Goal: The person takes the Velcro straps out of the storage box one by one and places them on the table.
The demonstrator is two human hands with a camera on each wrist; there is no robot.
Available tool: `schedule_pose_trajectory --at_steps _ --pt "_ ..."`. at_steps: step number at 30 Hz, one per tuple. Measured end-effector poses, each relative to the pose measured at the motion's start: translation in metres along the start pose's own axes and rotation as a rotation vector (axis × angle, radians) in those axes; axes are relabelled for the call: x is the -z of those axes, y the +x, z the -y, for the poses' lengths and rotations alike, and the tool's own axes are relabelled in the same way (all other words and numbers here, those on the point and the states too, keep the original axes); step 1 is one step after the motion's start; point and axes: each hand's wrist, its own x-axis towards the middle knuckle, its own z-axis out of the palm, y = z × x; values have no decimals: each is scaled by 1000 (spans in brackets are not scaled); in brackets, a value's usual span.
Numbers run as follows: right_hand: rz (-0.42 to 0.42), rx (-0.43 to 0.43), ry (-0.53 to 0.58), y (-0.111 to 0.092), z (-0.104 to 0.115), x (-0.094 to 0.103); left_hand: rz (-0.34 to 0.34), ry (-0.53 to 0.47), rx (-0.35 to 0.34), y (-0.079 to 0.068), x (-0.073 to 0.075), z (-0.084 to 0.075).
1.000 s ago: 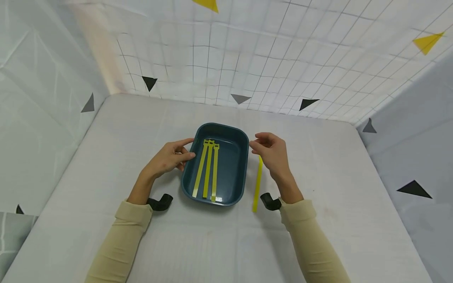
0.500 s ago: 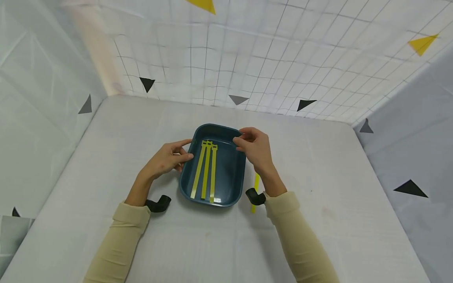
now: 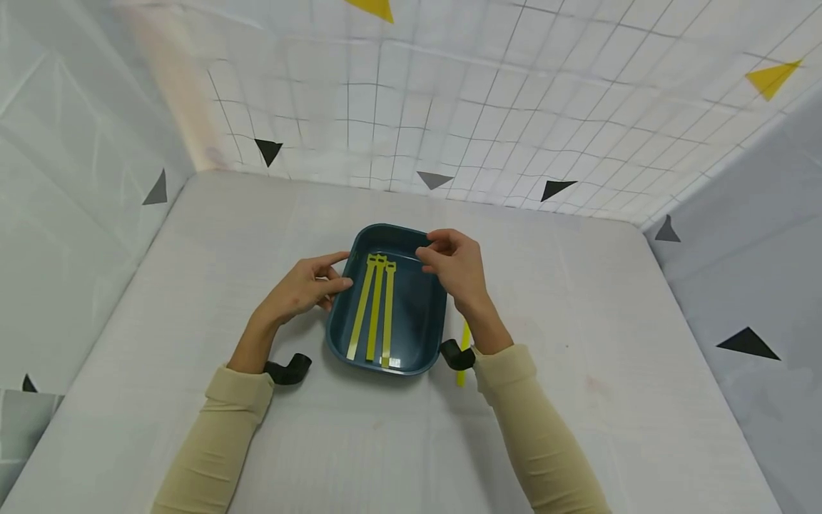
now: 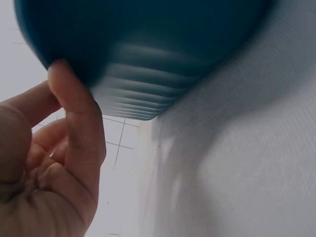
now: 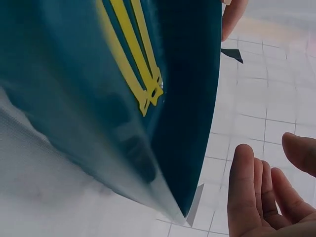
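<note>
A dark teal tray [image 3: 414, 314] stands on the white-covered table, with 3 yellow cable straps [image 3: 373, 307] fanned out along its left half, slotted heads at the far end. At its left wall, my left hand [image 3: 300, 291] pinches the rim between thumb and fingers; the left wrist view shows a fingertip [image 4: 61, 74] against the tray's edge. Over the far right corner hovers my right hand [image 3: 457, 268], and in the right wrist view its thumb [image 5: 301, 150] and fingers stand apart around nothing. Another yellow strap [image 3: 460, 378] lies right of the tray, partly hidden under the right wrist.
Black curved mounts sit on both wrists, the left one [image 3: 292, 369] near the tray's near left corner and the right one [image 3: 457, 355] beside its right wall. A white gridded sheet [image 3: 398, 107] with coloured triangles rises behind the table.
My right hand has moved left from beside the tray to over its far right corner, and its forearm now covers part of the loose strap. The left hand keeps its place.
</note>
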Motion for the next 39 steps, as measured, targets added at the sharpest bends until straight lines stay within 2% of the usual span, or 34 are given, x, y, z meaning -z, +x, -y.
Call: schedule_pose_trajectory --at_steps 14,22,31,39 --pt "24 -1 2 6 5 -12 -4 13 10 -1 -1 0" --pt "38 -60 28 10 3 -20 2 6 6 -1 0 -2" --pt "23 -124 -47 14 -1 -25 3 4 2 0 0 -3" --pt "25 -150 -2 17 -7 -31 2 0 -2 0 1 -2"
